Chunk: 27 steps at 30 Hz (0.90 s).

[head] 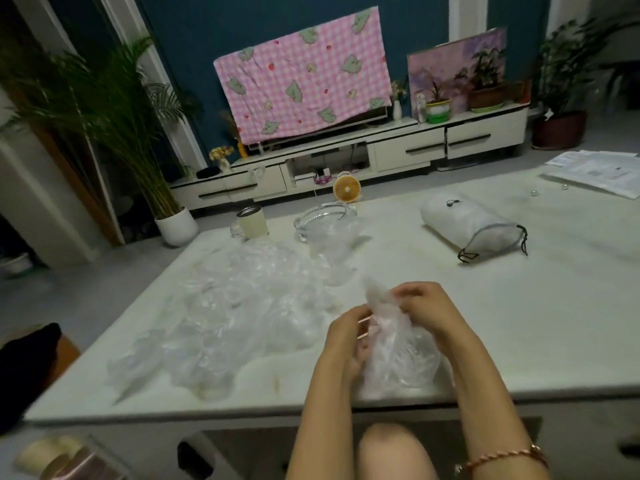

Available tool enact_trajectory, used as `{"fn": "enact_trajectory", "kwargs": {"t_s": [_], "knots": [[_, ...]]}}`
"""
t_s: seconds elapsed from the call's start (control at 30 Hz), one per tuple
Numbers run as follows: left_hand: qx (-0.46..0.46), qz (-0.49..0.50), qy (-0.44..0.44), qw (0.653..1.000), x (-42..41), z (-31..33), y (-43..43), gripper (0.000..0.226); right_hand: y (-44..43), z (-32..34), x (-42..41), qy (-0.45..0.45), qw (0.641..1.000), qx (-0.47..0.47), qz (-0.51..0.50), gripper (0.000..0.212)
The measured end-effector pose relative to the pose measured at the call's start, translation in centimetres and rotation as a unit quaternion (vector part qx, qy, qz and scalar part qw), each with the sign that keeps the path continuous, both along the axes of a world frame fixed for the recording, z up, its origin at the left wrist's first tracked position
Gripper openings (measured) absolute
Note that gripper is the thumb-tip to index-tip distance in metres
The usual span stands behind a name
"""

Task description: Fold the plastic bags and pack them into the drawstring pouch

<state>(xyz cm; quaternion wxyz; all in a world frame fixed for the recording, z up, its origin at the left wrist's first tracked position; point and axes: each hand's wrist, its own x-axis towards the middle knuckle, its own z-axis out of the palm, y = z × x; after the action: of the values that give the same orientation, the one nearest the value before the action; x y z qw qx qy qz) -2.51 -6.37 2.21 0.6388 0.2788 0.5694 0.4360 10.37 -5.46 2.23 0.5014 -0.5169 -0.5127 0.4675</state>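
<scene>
The left hand [349, 337] and right hand [422, 303] both pinch a crumpled plastic bag [398, 355] between them over the counter [519, 323], while the drawstring pouch [471, 225] lies well ahead and rightward, nearer the right hand, its long axis slanting away leftward.

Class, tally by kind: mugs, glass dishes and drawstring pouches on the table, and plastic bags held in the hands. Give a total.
Mug: 1
Glass dish: 1
Drawstring pouch: 1
Plastic bag, held by left hand and right hand: 1
Total: 4

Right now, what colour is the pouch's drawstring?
The drawstring is black, on a white pouch. The head view shows it best.
</scene>
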Motion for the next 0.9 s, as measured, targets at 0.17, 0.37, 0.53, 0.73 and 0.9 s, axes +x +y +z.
{"fn": "enact_trajectory", "kwargs": {"t_s": [0.17, 0.37, 0.53, 0.73, 0.9], "knots": [[-0.065, -0.051, -0.064, 0.995, 1.0, 0.5, -0.3, 0.066, -0.8, -0.5, 1.3, -0.068, 0.995, 0.012, -0.076, 0.052], [-0.073, -0.107, 0.028, 0.991, 0.9, -0.7, 0.4, 0.01, -2.1, -1.2, 0.7, 0.008, 0.998, 0.013, -0.059, 0.048], [-0.072, -0.089, 0.077, 0.99, -0.2, -0.4, 1.3, 0.017, -3.8, -3.3, 2.5, -0.164, 0.981, 0.095, -0.051, 0.084], [-0.001, -0.126, 0.083, 0.989, 0.4, 1.0, 2.4, 0.027, -5.3, -6.6, 0.2, -0.302, 0.912, 0.26, -0.095, 0.079], [0.029, -0.151, 0.094, 0.984, 1.9, -0.9, 3.2, 0.035, -4.5, -5.8, 1.1, -0.261, 0.917, 0.288, -0.093, 0.039]]}}
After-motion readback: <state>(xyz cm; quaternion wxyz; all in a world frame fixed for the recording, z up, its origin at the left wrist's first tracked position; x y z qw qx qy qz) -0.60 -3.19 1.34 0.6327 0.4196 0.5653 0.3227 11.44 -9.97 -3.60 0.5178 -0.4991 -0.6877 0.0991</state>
